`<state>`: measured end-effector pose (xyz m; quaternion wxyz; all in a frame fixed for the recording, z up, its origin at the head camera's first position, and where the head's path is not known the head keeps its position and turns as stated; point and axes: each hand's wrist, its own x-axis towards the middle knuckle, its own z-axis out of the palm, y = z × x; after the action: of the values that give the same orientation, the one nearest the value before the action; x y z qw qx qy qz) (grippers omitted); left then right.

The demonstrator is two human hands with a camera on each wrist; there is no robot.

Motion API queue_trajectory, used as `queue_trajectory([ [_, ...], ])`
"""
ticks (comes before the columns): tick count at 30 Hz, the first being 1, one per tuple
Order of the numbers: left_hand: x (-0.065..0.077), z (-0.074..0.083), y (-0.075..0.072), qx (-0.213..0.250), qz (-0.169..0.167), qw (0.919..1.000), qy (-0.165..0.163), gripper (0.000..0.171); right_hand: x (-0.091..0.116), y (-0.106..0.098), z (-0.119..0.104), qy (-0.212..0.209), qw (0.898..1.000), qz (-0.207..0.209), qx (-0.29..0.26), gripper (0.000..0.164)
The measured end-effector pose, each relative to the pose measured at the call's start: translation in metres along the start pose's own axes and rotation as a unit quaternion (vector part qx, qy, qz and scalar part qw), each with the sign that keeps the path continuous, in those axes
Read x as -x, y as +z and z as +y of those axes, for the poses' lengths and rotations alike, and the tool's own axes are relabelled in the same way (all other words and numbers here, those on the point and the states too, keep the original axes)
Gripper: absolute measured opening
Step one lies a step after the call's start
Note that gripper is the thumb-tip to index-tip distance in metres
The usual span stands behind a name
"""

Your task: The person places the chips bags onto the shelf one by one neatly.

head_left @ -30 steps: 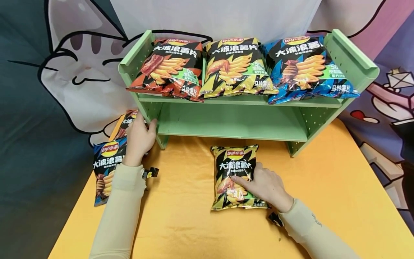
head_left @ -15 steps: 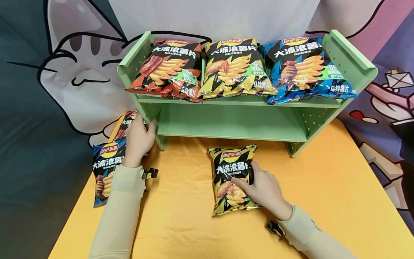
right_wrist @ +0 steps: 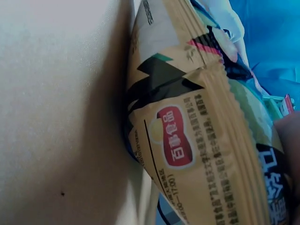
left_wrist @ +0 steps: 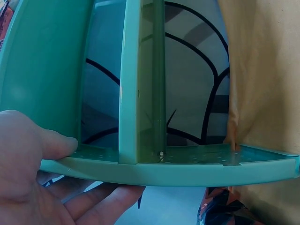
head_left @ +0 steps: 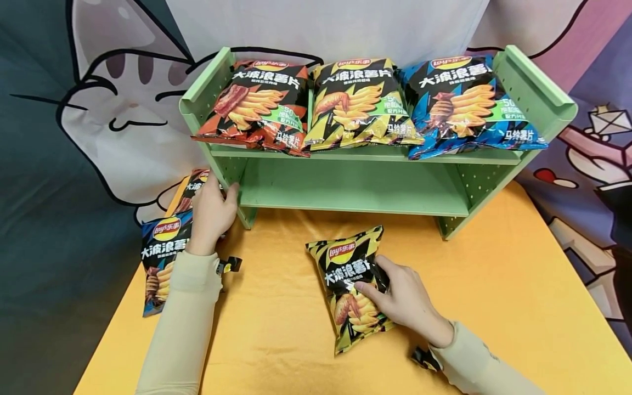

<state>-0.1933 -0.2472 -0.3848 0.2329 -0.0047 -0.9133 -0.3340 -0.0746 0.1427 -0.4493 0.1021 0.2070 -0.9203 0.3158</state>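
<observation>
My right hand (head_left: 412,302) holds a yellow-and-black bag of potato chips (head_left: 345,274) by its right side, the thumb across the front. The bag is tilted, its top leaning left, in front of the shelf. In the right wrist view the back of this chip bag (right_wrist: 187,136) shows beside the tabletop; whether it touches the table I cannot tell. My left hand (head_left: 212,214) grips the left side panel of a green two-tier shelf (head_left: 355,184). In the left wrist view, the left hand's thumb (left_wrist: 58,144) lies on one face of the panel and the fingers on the other.
The upper tier carries a red chip bag (head_left: 261,104), a yellow one (head_left: 360,104) and a blue one (head_left: 469,104). Left of the shelf, a blue bag (head_left: 165,258) and a red-orange bag (head_left: 187,189) lie on the yellow-covered table (head_left: 276,340), partly behind my left arm.
The yellow chip bag in my right hand has turned counterclockwise, its top swinging left and its lower end coming nearer. My left hand keeps its grip on the shelf.
</observation>
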Motion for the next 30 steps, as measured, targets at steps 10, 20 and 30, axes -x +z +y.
queue_trajectory([
  [10,0.000,0.000,0.000,0.001,0.003,1.0000,0.002,0.047,0.002,-0.026,0.000,-0.041,0.999,0.010,-0.031,0.026],
  [20,0.001,0.000,0.001,-0.002,0.009,0.9999,0.005,0.046,-0.026,-0.082,0.008,0.035,0.998,0.049,-0.011,0.032],
  [30,0.001,0.001,-0.001,0.002,0.002,1.0000,0.002,0.045,-0.074,-0.128,0.033,0.130,0.989,0.052,0.040,0.066],
])
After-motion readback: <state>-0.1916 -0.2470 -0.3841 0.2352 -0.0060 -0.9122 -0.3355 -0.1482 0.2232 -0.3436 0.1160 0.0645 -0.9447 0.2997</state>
